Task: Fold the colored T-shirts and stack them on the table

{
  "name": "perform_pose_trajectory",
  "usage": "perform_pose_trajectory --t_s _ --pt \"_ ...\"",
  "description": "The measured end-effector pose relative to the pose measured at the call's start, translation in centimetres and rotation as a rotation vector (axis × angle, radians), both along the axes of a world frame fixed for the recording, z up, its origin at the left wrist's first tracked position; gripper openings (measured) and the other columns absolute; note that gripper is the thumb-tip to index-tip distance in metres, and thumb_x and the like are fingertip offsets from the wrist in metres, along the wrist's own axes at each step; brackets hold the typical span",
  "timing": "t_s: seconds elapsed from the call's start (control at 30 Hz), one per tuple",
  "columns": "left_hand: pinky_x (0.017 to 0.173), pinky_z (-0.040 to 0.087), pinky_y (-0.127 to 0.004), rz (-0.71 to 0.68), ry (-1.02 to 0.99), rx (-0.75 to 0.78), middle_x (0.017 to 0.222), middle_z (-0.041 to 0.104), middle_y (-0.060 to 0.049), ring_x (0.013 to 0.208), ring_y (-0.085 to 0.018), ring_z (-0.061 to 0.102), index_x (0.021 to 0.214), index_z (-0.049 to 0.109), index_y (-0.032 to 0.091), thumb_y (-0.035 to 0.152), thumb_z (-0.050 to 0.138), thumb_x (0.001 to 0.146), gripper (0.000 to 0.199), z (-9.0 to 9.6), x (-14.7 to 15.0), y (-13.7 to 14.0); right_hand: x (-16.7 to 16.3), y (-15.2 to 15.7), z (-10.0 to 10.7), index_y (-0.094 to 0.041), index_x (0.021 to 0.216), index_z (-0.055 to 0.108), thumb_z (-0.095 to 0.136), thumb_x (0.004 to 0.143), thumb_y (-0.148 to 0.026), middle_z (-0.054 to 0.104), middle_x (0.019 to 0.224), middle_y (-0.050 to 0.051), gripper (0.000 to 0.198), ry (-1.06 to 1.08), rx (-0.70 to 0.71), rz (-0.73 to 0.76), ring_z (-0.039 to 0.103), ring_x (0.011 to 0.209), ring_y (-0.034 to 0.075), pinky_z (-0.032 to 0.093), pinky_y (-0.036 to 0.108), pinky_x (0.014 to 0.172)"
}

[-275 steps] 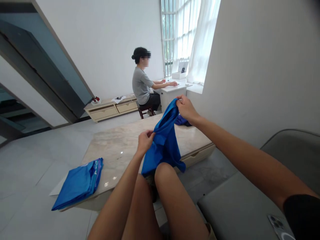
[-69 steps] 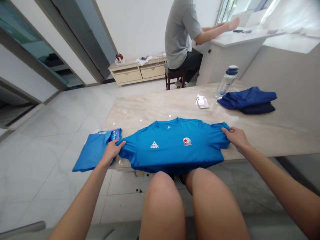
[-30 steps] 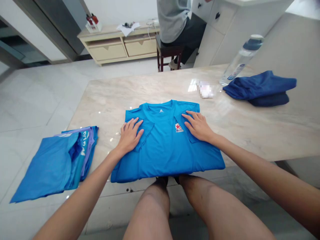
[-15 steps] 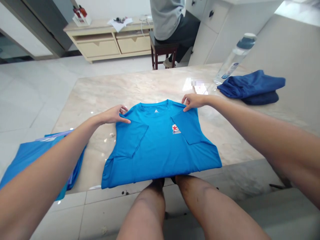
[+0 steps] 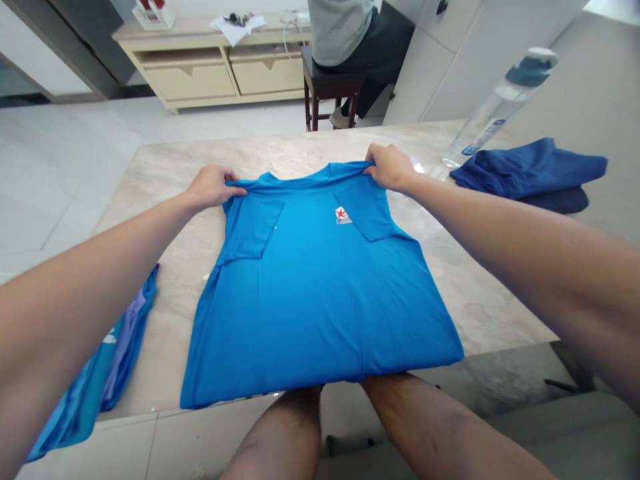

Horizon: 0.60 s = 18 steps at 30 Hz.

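Observation:
A bright blue T-shirt (image 5: 315, 287) lies front side up on the marble-patterned table (image 5: 170, 167), its sleeves folded inward over the chest. A small red and white logo shows beside one sleeve. My left hand (image 5: 213, 187) pinches the shirt at its left shoulder. At the other shoulder my right hand (image 5: 387, 167) grips the cloth between thumb and fingers. Both shoulders are lifted a little, so the collar is bent and partly hidden. The lower part of the shirt reaches the near table edge, above my legs.
Folded blue and purple clothes (image 5: 120, 347) lie at the table's left edge. Dark blue cloth (image 5: 530, 170) and a clear water bottle (image 5: 493, 113) are at the back right. Beyond, a person (image 5: 340, 33) sits on a dark stool (image 5: 333, 83) near a low cabinet (image 5: 187, 87).
Both hands have moved away from me and up, drawing the shirt's shoulders along. The shirt now looks longer and flatter, and its collar has folded over. The view has shifted slightly.

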State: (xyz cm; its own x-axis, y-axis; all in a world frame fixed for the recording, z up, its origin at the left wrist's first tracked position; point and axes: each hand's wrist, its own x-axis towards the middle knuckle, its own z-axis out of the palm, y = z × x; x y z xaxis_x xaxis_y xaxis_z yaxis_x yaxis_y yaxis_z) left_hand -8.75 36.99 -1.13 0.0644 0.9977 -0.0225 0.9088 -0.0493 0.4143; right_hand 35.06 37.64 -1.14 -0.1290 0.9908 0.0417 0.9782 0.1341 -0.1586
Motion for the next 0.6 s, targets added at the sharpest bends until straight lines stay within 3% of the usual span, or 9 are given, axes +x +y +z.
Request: perform_pose_trajectory --t_s 0.13,0.23,0.33,0.43,0.5,0.57,0.6 --pt "0.092 0.038 -0.038 0.103 0.001 0.224 0.102 0.07 0.001 0.099 -0.017 0.054 0.088 0.063 0.022 0.07 0.075 0.086 0.05 2.1 0.3 2.5 -1.4 1.3 2.0 -0.013 0.139 0.065 0.051 0.114 -0.028 0.07 0.137 0.017 0.033 0.063 0.257 -0.056 0.057 0.123 0.027 0.045 0.046 0.107" --pt "0.095 0.035 -0.041 0.038 -0.002 0.404 0.118 0.07 0.002 0.108 -0.015 0.053 0.09 0.059 0.023 0.081 0.063 0.09 0.059 4.7 0.5 0.7 -0.7 0.5 3.7 -0.024 0.139 0.065 0.038 0.118 -0.039 0.072 0.134 0.011 0.037 0.081 0.359 0.028 0.049 0.124 0.026 0.041 0.048 0.113" --pt "0.089 0.036 -0.042 -0.071 0.018 0.436 0.111 0.07 0.002 0.11 -0.015 0.06 0.094 0.059 0.024 0.076 0.054 0.098 0.052 7.1 0.2 -4.4 1.0 -3.1 5.5 -0.032 0.133 0.066 0.039 0.116 -0.043 0.074 0.126 0.01 0.034 0.109 0.433 0.14 0.049 0.124 0.027 0.043 0.048 0.114" --pt "0.09 0.038 -0.046 -0.163 0.034 0.472 0.113 0.072 -0.002 0.123 -0.018 0.063 0.097 0.06 0.024 0.06 0.049 0.106 0.038 7.9 -0.7 -11.4 2.8 -9.3 6.4 -0.028 0.118 0.071 0.046 0.113 -0.039 0.073 0.116 0.012 0.027 0.182 0.526 0.181 0.058 0.12 0.03 0.047 0.051 0.11" --pt "0.097 0.044 -0.049 -0.183 0.027 0.537 0.114 0.074 -0.003 0.12 -0.021 0.067 0.096 0.06 0.027 0.048 0.052 0.105 0.024 7.2 -1.4 -16.5 4.0 -14.2 5.9 -0.027 0.108 0.071 0.05 0.11 -0.036 0.072 0.109 0.011 0.023 0.231 0.546 0.209 0.064 0.114 0.031 0.05 0.054 0.107" --pt "0.101 0.049 -0.051 -0.206 0.012 0.572 0.109 0.077 -0.004 0.111 -0.025 0.07 0.092 0.058 0.028 0.039 0.057 0.1 0.014 5.5 -2.1 -21.6 5.1 -19.3 4.3 -0.03 0.103 0.071 0.053 0.107 -0.034 0.071 0.105 0.01 0.019 0.263 0.479 0.27 0.067 0.111 0.033 0.053 0.056 0.105" --pt "0.103 0.051 -0.05 -0.222 0.008 0.495 0.113 0.077 -0.006 0.115 -0.027 0.07 0.096 0.06 0.028 0.033 0.057 0.099 0.006 4.4 -2.3 -24.0 5.6 -21.8 3.2 -0.031 0.102 0.072 0.055 0.105 -0.031 0.071 0.105 0.01 0.017 0.269 0.406 0.319 0.068 0.11 0.033 0.055 0.056 0.103"
